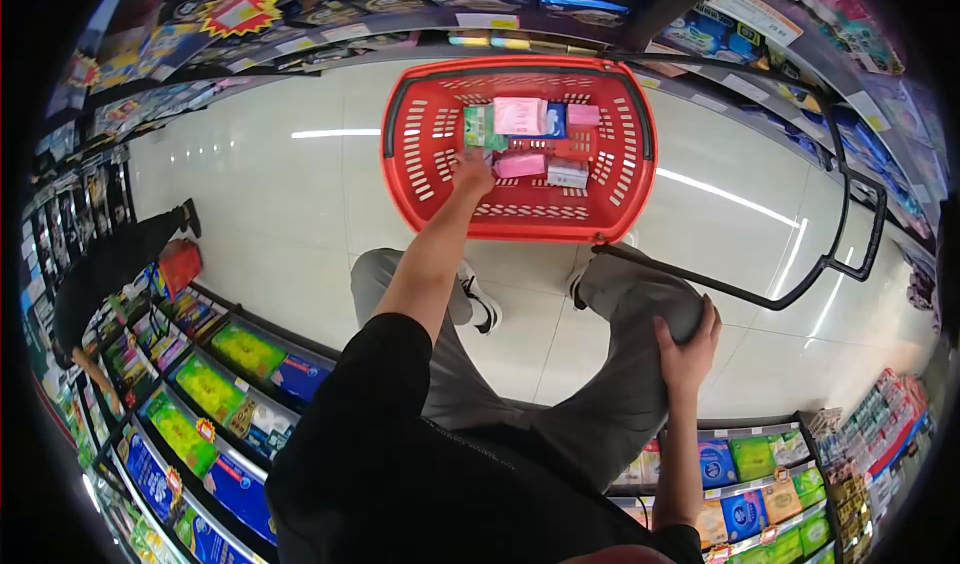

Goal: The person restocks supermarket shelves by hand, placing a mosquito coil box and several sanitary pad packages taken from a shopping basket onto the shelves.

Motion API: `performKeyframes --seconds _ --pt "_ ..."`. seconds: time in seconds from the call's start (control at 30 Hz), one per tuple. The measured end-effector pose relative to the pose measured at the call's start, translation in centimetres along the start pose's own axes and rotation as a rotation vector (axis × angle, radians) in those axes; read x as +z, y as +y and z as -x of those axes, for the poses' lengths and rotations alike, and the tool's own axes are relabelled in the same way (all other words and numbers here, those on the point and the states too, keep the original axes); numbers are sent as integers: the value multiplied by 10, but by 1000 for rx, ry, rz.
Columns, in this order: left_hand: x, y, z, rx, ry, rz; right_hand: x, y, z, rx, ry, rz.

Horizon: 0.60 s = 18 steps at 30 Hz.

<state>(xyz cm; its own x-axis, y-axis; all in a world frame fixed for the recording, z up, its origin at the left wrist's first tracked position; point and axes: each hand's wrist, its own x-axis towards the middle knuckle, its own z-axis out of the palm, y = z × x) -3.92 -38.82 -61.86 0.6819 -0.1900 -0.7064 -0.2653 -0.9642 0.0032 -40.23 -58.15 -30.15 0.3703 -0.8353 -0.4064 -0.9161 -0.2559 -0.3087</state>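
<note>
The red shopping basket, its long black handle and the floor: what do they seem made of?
Red shopping basket: most likely moulded plastic, smooth, with slots through its walls.
Long black handle: smooth and dark; plastic or coated metal, I cannot tell.
Floor: probably polished tile, given its straight joints and reflected light strips.

Left hand (475, 173) in red basket (500, 232), near packs (520, 116) — right hand (688, 352) on knee (655, 302)

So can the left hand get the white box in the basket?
Probably yes. The left hand is inside the open-topped red basket, and nothing seems to cover the white box. A pink pack lies between them, so it might have to reach over that.
</note>
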Motion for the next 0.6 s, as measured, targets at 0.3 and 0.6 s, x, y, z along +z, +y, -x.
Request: performKeyframes --seconds 0.3,0.6 --pt "3 -11 -28 41 99 244 0 1 2 -10 14 -8" --pt "-152 2 186 196 82 1169 -42 -3 34 146 -254 24"
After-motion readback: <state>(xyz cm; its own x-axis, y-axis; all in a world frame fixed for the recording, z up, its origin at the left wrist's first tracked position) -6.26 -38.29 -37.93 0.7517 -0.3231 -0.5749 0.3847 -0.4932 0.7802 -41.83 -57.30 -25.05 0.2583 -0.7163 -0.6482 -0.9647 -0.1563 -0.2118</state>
